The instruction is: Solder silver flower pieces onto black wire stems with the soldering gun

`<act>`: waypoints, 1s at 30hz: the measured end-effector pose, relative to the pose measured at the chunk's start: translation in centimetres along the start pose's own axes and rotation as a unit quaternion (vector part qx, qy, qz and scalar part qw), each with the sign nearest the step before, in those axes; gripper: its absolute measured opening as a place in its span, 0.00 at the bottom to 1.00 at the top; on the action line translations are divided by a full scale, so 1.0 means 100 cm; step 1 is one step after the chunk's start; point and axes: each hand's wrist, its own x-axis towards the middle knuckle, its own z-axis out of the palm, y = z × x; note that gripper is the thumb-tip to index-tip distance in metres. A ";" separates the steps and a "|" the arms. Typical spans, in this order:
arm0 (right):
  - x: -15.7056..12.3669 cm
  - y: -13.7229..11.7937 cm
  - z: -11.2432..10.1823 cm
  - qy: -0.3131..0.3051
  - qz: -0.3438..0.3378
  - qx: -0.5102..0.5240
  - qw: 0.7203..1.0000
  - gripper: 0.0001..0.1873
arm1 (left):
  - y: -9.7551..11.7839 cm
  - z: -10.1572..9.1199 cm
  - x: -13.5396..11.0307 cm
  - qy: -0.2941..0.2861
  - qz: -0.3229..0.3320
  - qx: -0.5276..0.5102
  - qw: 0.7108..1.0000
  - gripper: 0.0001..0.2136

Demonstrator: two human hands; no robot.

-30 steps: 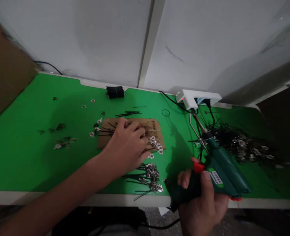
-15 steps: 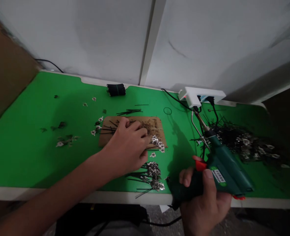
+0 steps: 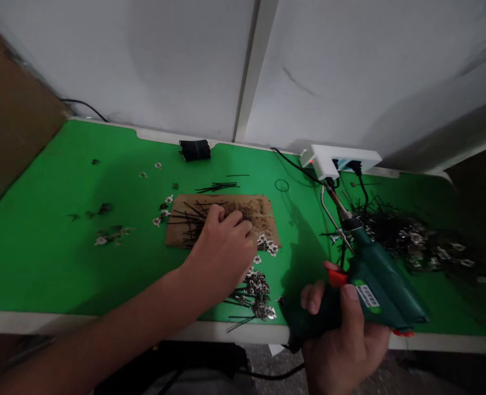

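Note:
My right hand (image 3: 352, 334) is wrapped round the grip of a dark green soldering gun (image 3: 380, 274) with a red trigger. Its metal tip and thin feed tube point up and away, towards the power strip. My left hand (image 3: 229, 247) lies over a brown cardboard piece (image 3: 271, 214), fingers curled down and closed; whatever they pinch is hidden beneath them. Short black wires (image 3: 189, 216) lie on the cardboard beside the fingers. Close to that hand are small silvery metal tabs (image 3: 267, 245) and a heap of tabs with black wires (image 3: 257, 293).
A white power strip (image 3: 350, 159) with plugs stands against the wall. A tangled pile of wired tabs (image 3: 407, 236) lies at the right. A black wire bundle (image 3: 195, 150) sits at the back, loose tabs (image 3: 101, 240) on the left of the green mat (image 3: 41, 263).
My left hand has shifted slightly right and towards me, uncovering more black wires on the cardboard. My right hand and the soldering gun have barely moved.

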 end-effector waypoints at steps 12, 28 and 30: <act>-0.001 0.001 -0.001 0.000 0.012 -0.011 1.000 0.09 | 0.014 0.007 -0.012 0.027 -0.008 0.061 0.998 0.09; 0.000 0.001 -0.001 -0.015 -0.013 -0.007 1.000 0.05 | -0.006 0.006 -0.010 -0.011 0.102 -0.017 0.995 0.07; 0.000 0.002 -0.001 -0.015 -0.016 -0.003 1.000 0.05 | -0.008 0.004 -0.013 0.013 0.086 -0.069 0.994 0.08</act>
